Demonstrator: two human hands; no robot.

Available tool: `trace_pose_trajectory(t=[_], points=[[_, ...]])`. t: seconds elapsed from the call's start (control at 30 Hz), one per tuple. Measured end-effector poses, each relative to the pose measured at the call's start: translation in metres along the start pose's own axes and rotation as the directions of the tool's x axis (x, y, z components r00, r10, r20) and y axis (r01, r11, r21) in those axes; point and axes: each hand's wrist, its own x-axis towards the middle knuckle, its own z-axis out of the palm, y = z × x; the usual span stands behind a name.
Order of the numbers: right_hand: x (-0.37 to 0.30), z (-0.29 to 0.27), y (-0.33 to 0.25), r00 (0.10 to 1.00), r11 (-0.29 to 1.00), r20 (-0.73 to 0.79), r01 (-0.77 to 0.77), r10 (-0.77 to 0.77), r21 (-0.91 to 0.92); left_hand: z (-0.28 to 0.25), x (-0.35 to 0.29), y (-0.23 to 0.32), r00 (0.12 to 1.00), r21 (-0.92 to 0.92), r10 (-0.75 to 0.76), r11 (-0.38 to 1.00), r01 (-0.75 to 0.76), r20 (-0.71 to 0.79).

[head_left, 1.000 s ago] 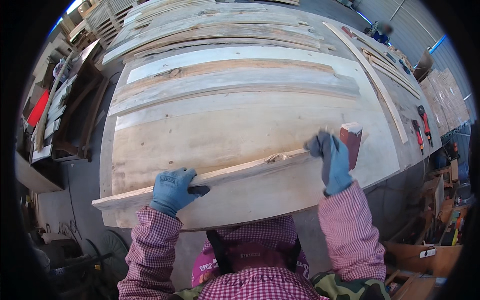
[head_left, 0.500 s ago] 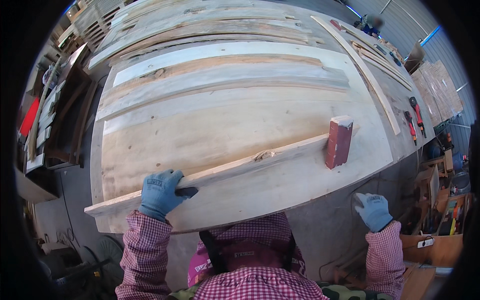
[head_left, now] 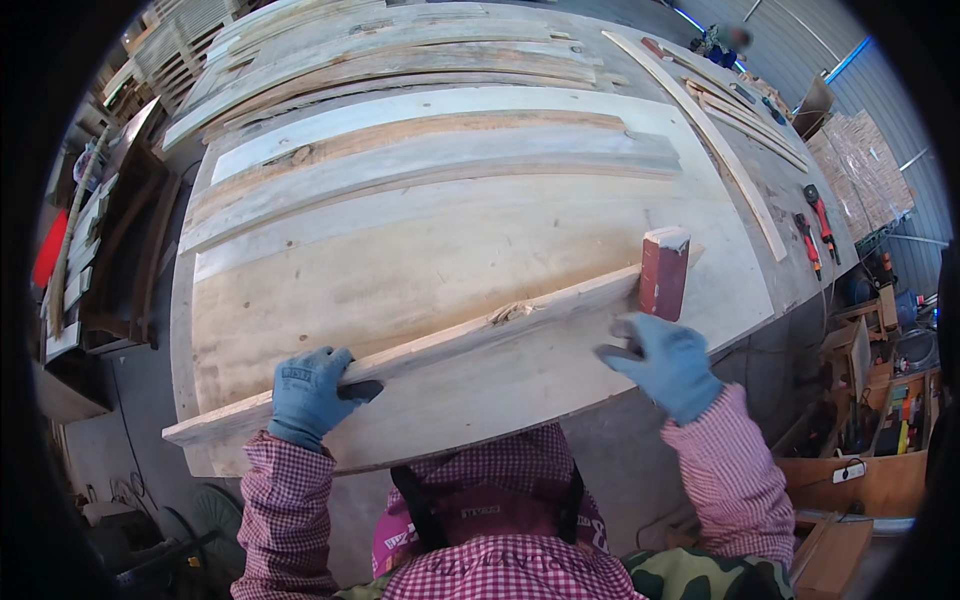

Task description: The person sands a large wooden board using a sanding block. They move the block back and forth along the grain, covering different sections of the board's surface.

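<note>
Blue-gloved left fingers point(head_left: 332, 360) grip the plank point(head_left: 570, 297), best kept steady, while parted right fingers point(head_left: 625, 362) hang near the maroon block point(head_left: 663, 277).

1. Low in the frame, a left hand point(head_left: 310, 397) and a right hand point(head_left: 668, 365), two in all, are counted.
2. One on-edge board point(head_left: 440, 343) is seen across the lower middle.
3. One dark-red block point(head_left: 662, 280) is seen right of centre.
4. Two red-and-black tools point(head_left: 822, 218) are seen at right.
5. One other person point(head_left: 722, 48) is seen at upper right.

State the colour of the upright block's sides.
The upright block has dark red sides, clearest in the head view.
</note>
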Motion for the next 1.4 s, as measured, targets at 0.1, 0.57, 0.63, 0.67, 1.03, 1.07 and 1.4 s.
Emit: trace_pose_trajectory(t=[0.1,0.57,0.63,0.67,1.03,1.07,1.4], points=[[0.039,0.025,-0.029,0.995,0.99,0.038,0.091,-0.087,-0.109,0.0,0.002,0.002,1.0,-0.008,-0.02,1.0,0.02,0.002],[0.041,0.082,-0.103,0.828,0.824,0.103,0.56,-0.552,-0.083,0.006,-0.001,0.0,1.0,-0.008,-0.027,1.0,0.027,0.011],[0.034,0.076,-0.1,0.816,0.816,-0.027,0.576,-0.578,-0.056,0.008,-0.004,-0.001,0.999,-0.015,-0.034,0.999,0.034,-0.002],[0.032,0.072,-0.094,0.806,0.811,-0.092,0.584,-0.585,-0.043,0.009,-0.003,0.0,0.999,-0.03,-0.037,0.999,0.036,-0.014],[0.062,0.058,-0.051,0.948,0.95,-0.119,0.277,-0.294,-0.141,0.006,-0.002,-0.001,0.999,-0.009,-0.018,1.0,0.018,-0.032],[0.065,0.056,-0.052,0.939,0.935,-0.103,0.307,-0.328,-0.18,0.006,-0.002,-0.002,0.999,-0.007,-0.012,1.0,0.012,-0.039],[0.055,0.085,-0.052,0.955,0.975,-0.225,0.161,-0.193,-0.152,0.006,-0.004,0.003,0.998,-0.01,-0.05,0.999,0.049,-0.035]])
